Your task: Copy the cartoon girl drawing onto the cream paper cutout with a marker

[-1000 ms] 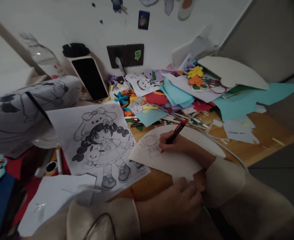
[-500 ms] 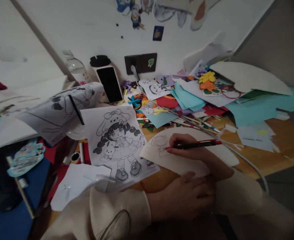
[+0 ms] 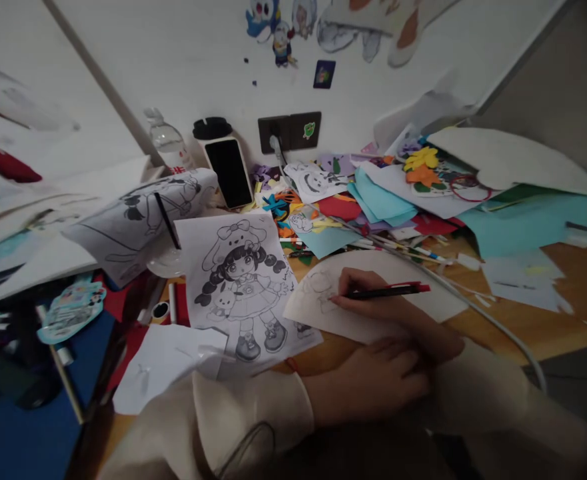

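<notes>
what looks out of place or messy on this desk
Mainly the heap of scraps by the wall: blue sheets and flowers lie jumbled. Left of the flat printed drawing, another sheet curls up, warping its picture. The pen in the right hand seems fine.

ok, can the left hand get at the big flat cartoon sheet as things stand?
Likely yes: the left hand lies near the cartoon sheet's lower right corner, with mostly bare tabletop between them; the right hand, holding the pen, sits off that path.

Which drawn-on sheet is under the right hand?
The curved-edged sheet with the faint sketch; the girl drawing and curled sheet bear bolder lines.
</notes>
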Demonstrator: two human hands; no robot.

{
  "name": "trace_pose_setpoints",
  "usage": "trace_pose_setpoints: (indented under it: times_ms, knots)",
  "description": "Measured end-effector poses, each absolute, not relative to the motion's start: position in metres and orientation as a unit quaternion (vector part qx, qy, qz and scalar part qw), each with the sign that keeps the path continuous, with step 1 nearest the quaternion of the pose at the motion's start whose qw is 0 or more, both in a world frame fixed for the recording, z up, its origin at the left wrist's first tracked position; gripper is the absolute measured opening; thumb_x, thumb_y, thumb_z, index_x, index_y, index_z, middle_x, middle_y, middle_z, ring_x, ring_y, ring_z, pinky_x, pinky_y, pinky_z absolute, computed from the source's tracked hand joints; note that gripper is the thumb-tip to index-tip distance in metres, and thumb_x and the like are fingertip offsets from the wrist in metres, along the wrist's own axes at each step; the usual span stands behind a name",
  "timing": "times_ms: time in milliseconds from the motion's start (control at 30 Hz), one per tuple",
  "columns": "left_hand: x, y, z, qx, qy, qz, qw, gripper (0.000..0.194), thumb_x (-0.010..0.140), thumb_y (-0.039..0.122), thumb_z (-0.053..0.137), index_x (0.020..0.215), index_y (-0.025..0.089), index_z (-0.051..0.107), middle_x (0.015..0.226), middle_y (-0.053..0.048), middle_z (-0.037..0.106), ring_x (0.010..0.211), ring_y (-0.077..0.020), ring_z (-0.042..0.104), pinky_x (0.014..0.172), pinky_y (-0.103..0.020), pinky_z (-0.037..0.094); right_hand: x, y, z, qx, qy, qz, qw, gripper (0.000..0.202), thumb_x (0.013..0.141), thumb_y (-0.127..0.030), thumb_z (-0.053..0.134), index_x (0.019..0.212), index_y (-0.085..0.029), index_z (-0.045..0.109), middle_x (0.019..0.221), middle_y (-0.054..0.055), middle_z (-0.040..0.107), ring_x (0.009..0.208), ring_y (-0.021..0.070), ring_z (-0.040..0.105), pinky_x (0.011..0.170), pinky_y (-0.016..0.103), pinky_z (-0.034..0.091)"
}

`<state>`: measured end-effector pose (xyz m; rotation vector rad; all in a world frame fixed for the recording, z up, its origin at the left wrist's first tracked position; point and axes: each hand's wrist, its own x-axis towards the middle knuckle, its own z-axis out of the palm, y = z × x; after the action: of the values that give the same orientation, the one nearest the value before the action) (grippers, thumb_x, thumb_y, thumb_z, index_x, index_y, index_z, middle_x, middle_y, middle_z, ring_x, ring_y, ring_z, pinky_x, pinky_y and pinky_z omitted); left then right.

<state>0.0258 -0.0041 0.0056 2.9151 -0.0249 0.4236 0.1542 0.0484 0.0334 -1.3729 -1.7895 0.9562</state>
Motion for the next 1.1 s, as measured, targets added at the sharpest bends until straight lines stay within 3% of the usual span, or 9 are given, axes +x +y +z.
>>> trace_pose_setpoints:
  times_ms: [67,200,367,800,1100]
  knots:
    - [0.023,-0.008,0.009,0.985,-0.005,0.143,0.095,0.032,0.09,0.032,0.034,0.111,0.017,0.052,0.118,-0.011,0.053,0.12,-0.0217,0.043,0.103,-0.04,0.032,0.149,0.05,0.028,-0.517,-0.685,0.372,0.355,0.022,0.075,-0.025,0.06,0.063,-0.017,0.044,0.06,-0.002,0.049,0.056,0.0102,0.043,0.051,0.023,0.034]
    - [0.013,-0.015,0.014,0.99,0.013,0.113,0.083,0.06,0.083,0.051,0.037,0.127,0.009,0.04,0.133,-0.016,0.042,0.13,-0.03,0.031,0.109,-0.049,0.02,0.143,0.055,0.016,-0.504,-0.693,0.367,0.363,0.026,0.078,-0.021,0.055,0.057,-0.018,0.038,0.056,-0.003,0.046,0.054,0.0103,0.043,0.051,0.024,0.033]
    - [0.01,-0.016,0.011,0.994,0.012,0.08,0.07,0.062,0.077,0.036,0.048,0.133,0.011,0.032,0.14,-0.012,0.035,0.134,-0.0272,0.025,0.112,-0.046,0.011,0.144,0.055,0.007,-0.459,-0.73,0.365,0.351,0.031,0.078,-0.022,0.054,0.054,-0.019,0.034,0.053,-0.004,0.042,0.051,0.0099,0.039,0.049,0.024,0.031]
    - [0.01,-0.015,0.012,0.993,0.015,0.107,0.052,0.05,0.085,0.031,0.036,0.131,0.011,0.036,0.138,-0.012,0.037,0.133,-0.0271,0.027,0.112,-0.05,0.014,0.145,0.052,0.005,-0.443,-0.805,0.292,0.264,0.03,0.081,-0.023,0.05,0.056,-0.018,0.035,0.055,-0.005,0.038,0.054,0.0089,0.035,0.052,0.024,0.028]
    - [0.011,-0.016,0.009,0.992,0.015,0.114,0.046,0.048,0.086,0.029,0.035,0.13,0.012,0.037,0.137,-0.012,0.038,0.133,-0.0279,0.028,0.112,-0.052,0.014,0.144,0.052,0.009,-0.435,-0.811,0.311,0.239,0.026,0.082,-0.024,0.049,0.059,-0.018,0.039,0.058,-0.003,0.042,0.056,0.0102,0.037,0.053,0.024,0.03]
